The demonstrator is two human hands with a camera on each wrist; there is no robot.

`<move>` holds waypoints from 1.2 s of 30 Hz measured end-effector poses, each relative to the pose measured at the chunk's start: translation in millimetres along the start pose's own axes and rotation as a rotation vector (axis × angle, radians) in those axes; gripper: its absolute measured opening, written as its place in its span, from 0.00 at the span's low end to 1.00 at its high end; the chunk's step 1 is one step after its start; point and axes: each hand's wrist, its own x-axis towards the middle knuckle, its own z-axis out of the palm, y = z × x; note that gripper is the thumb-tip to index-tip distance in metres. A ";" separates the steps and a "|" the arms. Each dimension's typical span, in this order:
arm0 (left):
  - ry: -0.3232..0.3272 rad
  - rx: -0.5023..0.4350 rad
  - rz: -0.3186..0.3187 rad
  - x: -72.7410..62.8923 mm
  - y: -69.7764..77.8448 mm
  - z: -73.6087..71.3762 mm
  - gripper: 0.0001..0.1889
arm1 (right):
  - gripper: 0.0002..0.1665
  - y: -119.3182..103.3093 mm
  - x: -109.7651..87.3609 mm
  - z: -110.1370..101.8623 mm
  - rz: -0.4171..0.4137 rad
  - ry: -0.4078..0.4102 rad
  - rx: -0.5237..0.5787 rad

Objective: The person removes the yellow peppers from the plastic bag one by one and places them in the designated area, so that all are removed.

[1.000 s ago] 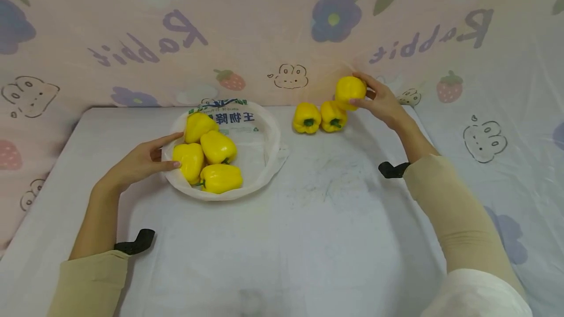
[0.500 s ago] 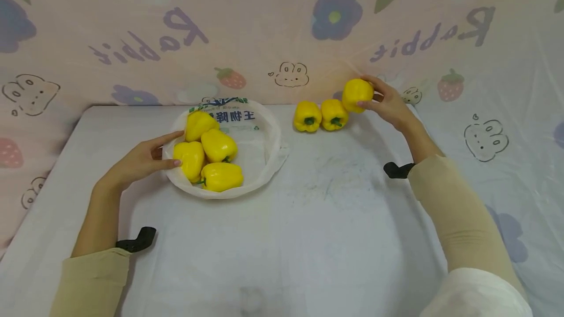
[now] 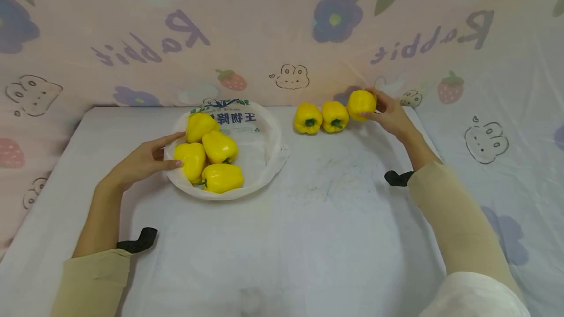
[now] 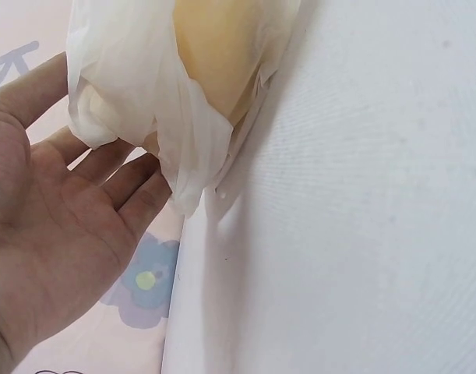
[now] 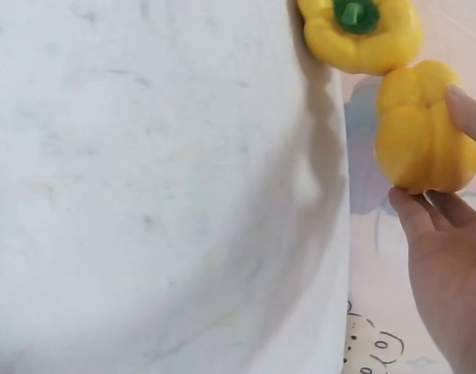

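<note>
A white plastic bag with printed lettering stands open, its rim rolled into a ring. Several yellow bell peppers lie inside, toward its left half. My left hand holds the bag's left rim with thumb and fingers spread along it; in the left wrist view its fingertips disappear behind the plastic. At the back right, my right hand grips a yellow bell pepper between thumb and fingers. Left of it, two more yellow bell peppers, one and another, lie side by side, green stems facing forward.
The white table ends at the back against a hanging curtain with flowers, rabbits and strawberries. Faint coloured marks show on the tabletop right of the bag. A black wrist mount juts out from each wrist.
My right hand has moved the held bell pepper rightward and then down, into line with the two lying ones. The left hand and bag have stayed in place.
</note>
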 end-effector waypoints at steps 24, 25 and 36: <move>0.007 0.003 -0.021 -1.2 -1.8 2.7 0.41 | 0.45 3.9 -18.0 13.2 0.097 -0.075 0.196; 0.009 0.003 -0.016 -1.3 -1.7 2.6 0.41 | 0.46 4.5 -17.7 13.7 0.096 -0.078 0.209; -0.002 0.022 -0.024 0.2 -0.1 1.7 0.43 | 0.48 -3.8 -18.2 13.7 0.077 -0.034 0.226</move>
